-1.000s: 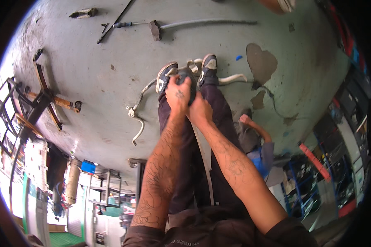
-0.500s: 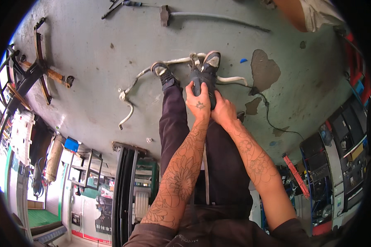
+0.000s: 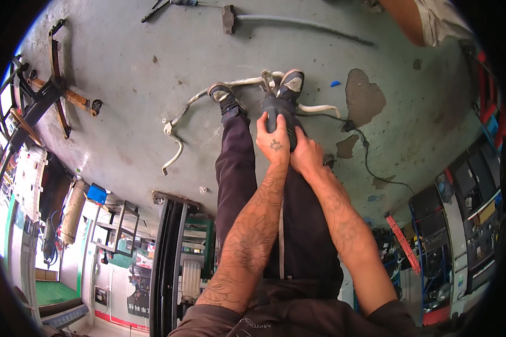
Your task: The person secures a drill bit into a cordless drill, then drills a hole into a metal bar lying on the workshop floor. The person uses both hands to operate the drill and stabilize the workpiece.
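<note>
Both my hands are closed around a dark power tool (image 3: 272, 104); its exact kind is hard to make out. My left hand (image 3: 274, 142) wraps its body, thumb and fingers on either side. Just behind and to the right, my right hand (image 3: 307, 154) grips its rear part. The tool's far end meets a bracket on a bent white metal bar (image 3: 244, 82) lying on the floor; the contact point is partly hidden. My left shoe (image 3: 223, 94) and right shoe (image 3: 292, 84) rest on or against the bar.
A black cord (image 3: 366, 147) trails across the floor at right. Beyond lies a long-handled sledgehammer (image 3: 298, 21). A rusty metal frame (image 3: 67, 96) stands at left, and another person's arm (image 3: 403, 19) shows at top right. A red metal piece (image 3: 402, 241) is at lower right.
The view has shifted slightly. Both hands keep their hold on the power tool, and its far end stays at the bar's bracket.
</note>
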`<state>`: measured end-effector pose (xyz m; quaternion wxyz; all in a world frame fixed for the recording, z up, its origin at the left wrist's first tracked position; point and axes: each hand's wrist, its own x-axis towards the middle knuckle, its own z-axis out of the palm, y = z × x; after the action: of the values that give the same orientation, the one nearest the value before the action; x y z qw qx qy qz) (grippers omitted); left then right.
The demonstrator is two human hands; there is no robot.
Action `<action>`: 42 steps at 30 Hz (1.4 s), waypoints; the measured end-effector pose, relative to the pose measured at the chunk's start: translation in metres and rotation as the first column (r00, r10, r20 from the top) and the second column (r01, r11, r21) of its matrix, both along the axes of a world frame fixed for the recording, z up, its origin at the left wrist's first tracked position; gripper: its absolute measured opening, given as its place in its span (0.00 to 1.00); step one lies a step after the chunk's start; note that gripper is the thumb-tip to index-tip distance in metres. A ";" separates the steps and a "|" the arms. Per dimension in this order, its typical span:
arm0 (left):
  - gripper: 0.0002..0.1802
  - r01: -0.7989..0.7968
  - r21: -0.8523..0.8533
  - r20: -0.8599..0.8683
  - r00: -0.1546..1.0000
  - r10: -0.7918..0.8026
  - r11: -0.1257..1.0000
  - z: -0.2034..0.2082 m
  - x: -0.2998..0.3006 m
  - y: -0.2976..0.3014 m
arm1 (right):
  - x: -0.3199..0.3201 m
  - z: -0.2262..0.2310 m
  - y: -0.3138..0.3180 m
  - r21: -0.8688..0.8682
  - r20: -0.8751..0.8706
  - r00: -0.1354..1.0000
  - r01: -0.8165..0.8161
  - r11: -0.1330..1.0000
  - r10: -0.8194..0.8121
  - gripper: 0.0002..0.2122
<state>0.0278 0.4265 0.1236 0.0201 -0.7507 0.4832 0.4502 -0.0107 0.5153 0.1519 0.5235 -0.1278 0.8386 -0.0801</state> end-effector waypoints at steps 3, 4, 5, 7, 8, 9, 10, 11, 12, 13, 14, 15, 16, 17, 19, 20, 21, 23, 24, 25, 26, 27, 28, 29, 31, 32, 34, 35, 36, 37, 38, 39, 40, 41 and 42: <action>0.31 0.083 0.059 0.056 0.995 -0.086 0.995 0.005 -0.024 -0.012 | -0.011 -0.006 -0.012 0.027 0.004 0.999 0.043 0.999 -0.043 0.30; 0.32 0.096 0.050 0.066 0.993 -0.099 0.994 0.005 -0.028 -0.015 | -0.025 -0.002 -0.025 0.051 0.054 0.996 0.066 0.997 -0.068 0.30; 0.32 0.059 0.081 0.073 0.995 -0.065 0.995 0.002 -0.032 -0.018 | -0.035 0.001 -0.033 0.078 0.096 0.991 0.089 0.993 -0.096 0.29; 0.34 -0.011 0.137 0.074 0.997 0.000 0.990 -0.006 -0.045 -0.026 | -0.041 0.008 -0.040 0.058 0.095 0.985 0.142 0.988 -0.147 0.28; 0.32 -0.019 0.164 0.097 0.995 0.003 0.986 -0.003 -0.056 -0.034 | -0.042 0.008 -0.043 0.042 0.099 0.981 0.166 0.985 -0.169 0.27; 0.30 -0.028 0.190 0.121 0.993 0.005 0.981 -0.001 -0.067 -0.040 | -0.039 0.001 -0.037 0.024 0.086 0.976 0.200 0.980 -0.201 0.26; 0.29 -0.039 0.223 0.149 0.989 0.005 0.974 0.005 -0.077 -0.045 | -0.039 0.001 -0.039 0.020 0.071 0.978 0.193 0.981 -0.194 0.26; 0.28 -0.064 0.203 0.183 0.983 0.026 0.977 0.006 -0.083 -0.052 | -0.039 0.001 -0.043 0.017 0.057 0.981 0.185 0.983 -0.186 0.25; 0.27 -0.051 0.201 0.191 0.982 0.012 0.978 0.002 -0.077 -0.050 | -0.039 0.001 -0.045 0.015 0.043 0.983 0.175 0.984 -0.176 0.25; 0.27 -0.039 0.199 0.199 0.980 -0.001 0.979 -0.006 -0.066 -0.046 | -0.036 0.001 -0.042 0.034 0.084 0.980 0.180 0.983 -0.182 0.25; 0.26 -0.014 0.192 0.199 0.980 -0.025 0.981 0.000 -0.063 -0.044 | -0.030 0.004 -0.037 0.034 0.080 0.983 0.163 0.986 -0.165 0.26; 0.25 -0.047 0.149 0.178 0.984 0.020 0.988 0.005 -0.060 -0.041 | -0.022 0.006 -0.033 0.033 0.077 0.986 0.145 0.989 -0.148 0.26; 0.25 -0.055 0.158 0.158 0.987 0.030 0.986 0.003 -0.054 -0.045 | -0.020 0.000 -0.038 0.029 0.077 0.990 0.118 0.993 -0.120 0.27; 0.25 -0.063 0.167 0.137 0.990 0.040 0.984 0.002 -0.045 -0.047 | -0.017 -0.002 -0.041 0.022 0.061 0.991 0.118 0.993 -0.119 0.27; 0.24 -0.020 0.181 0.215 0.976 -0.020 0.983 0.006 -0.044 -0.049 | -0.006 0.007 -0.041 0.022 0.044 0.992 0.114 0.993 -0.115 0.28; 0.24 -0.028 0.073 0.051 0.998 0.024 0.997 -0.009 -0.034 -0.048 | -0.003 0.011 -0.041 0.026 0.043 0.993 0.107 0.994 -0.108 0.28; 0.24 -0.034 0.106 0.101 0.995 0.024 0.994 -0.007 -0.027 -0.044 | -0.002 0.012 -0.042 0.030 0.041 0.994 0.099 0.995 -0.101 0.28; 0.24 -0.033 0.136 0.140 0.990 0.014 0.990 -0.010 -0.043 -0.054 | -0.009 0.000 -0.048 0.037 0.069 0.989 0.125 0.991 -0.128 0.27; 0.24 -0.033 0.147 0.154 0.988 0.010 0.989 -0.009 -0.048 -0.059 | -0.015 -0.006 -0.052 0.029 0.062 0.991 0.118 0.993 -0.120 0.27; 0.25 -0.042 0.168 0.187 0.982 0.010 0.985 -0.005 -0.044 -0.057 | -0.017 -0.004 -0.054 0.034 0.073 0.992 0.105 0.994 -0.107 0.27; 0.25 -0.045 0.160 0.177 0.984 0.016 0.986 -0.007 -0.041 -0.057 | -0.019 -0.002 -0.056 0.039 0.083 0.992 0.092 0.995 -0.095 0.27; 0.25 -0.047 0.153 0.168 0.986 0.021 0.987 -0.010 -0.040 -0.058 | -0.016 -0.002 -0.060 0.074 0.064 0.993 0.092 0.993 -0.096 0.27; 0.25 -0.047 0.139 0.151 0.988 0.026 0.989 -0.013 -0.042 -0.062 | -0.017 -0.003 -0.063 0.082 0.063 0.994 0.083 0.993 -0.088 0.26; 0.24 -0.044 0.150 0.214 0.977 0.011 0.988 -0.013 -0.045 -0.062 | -0.018 -0.004 -0.066 0.090 0.062 0.995 0.075 0.993 -0.080 0.26; 0.24 -0.077 0.160 0.186 0.981 0.047 0.984 -0.016 -0.043 -0.070 | -0.021 -0.004 -0.074 0.102 0.069 0.995 0.071 0.992 -0.078 0.26; 0.24 -0.093 0.165 0.173 0.983 0.065 0.982 -0.018 -0.043 -0.074 | -0.024 -0.003 -0.079 0.105 0.076 0.994 0.075 0.992 -0.083 0.25; 0.23 -0.083 0.188 0.166 0.985 0.051 0.979 -0.018 -0.045 -0.079 | -0.027 -0.004 -0.085 0.122 0.084 0.992 0.081 0.989 -0.091 0.25; 0.23 -0.076 0.202 0.162 0.986 0.043 0.977 -0.017 -0.047 -0.082 | -0.029 -0.007 -0.085 0.135 0.085 0.992 0.082 0.987 -0.094 0.25; 0.23 -0.042 0.223 0.177 0.984 0.002 0.974 -0.016 -0.050 -0.083 | -0.030 -0.008 -0.085 0.150 0.085 0.992 0.084 0.985 -0.098 0.25; 0.23 -0.011 0.241 0.190 0.981 -0.036 0.971 -0.015 -0.054 -0.086 | -0.035 -0.005 -0.088 0.138 0.098 0.988 0.106 0.985 -0.120 0.24; 0.23 0.021 0.259 0.202 0.976 -0.075 0.966 -0.015 -0.056 -0.088 | -0.042 -0.005 -0.090 0.122 0.088 0.992 0.082 0.989 -0.093 0.24; 0.24 -0.019 0.205 0.109 0.994 -0.004 0.979 -0.014 -0.058 -0.089 | -0.050 -0.008 -0.089 0.115 0.078 0.995 0.057 0.992 -0.066 0.23; 0.26 0.086 0.246 0.133 0.984 -0.121 0.965 -0.018 -0.064 -0.093 | -0.059 -0.011 -0.092 0.108 0.067 0.997 0.031 0.994 -0.039 0.23; 0.26 0.153 0.254 0.094 0.979 -0.181 0.955 -0.020 -0.070 -0.101 | -0.074 -0.013 -0.101 0.148 0.095 0.995 0.005 0.989 -0.019 0.21; 0.27 0.218 0.258 0.055 0.969 -0.240 0.941 -0.025 -0.073 -0.111 | -0.092 -0.012 -0.113 0.167 0.137 0.990 -0.035 0.985 0.012 0.20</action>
<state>-0.0450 0.3159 0.0989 0.1876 -0.6993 0.5053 0.4695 -0.1029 0.4024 0.1402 0.5891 -0.0871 0.8032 -0.0109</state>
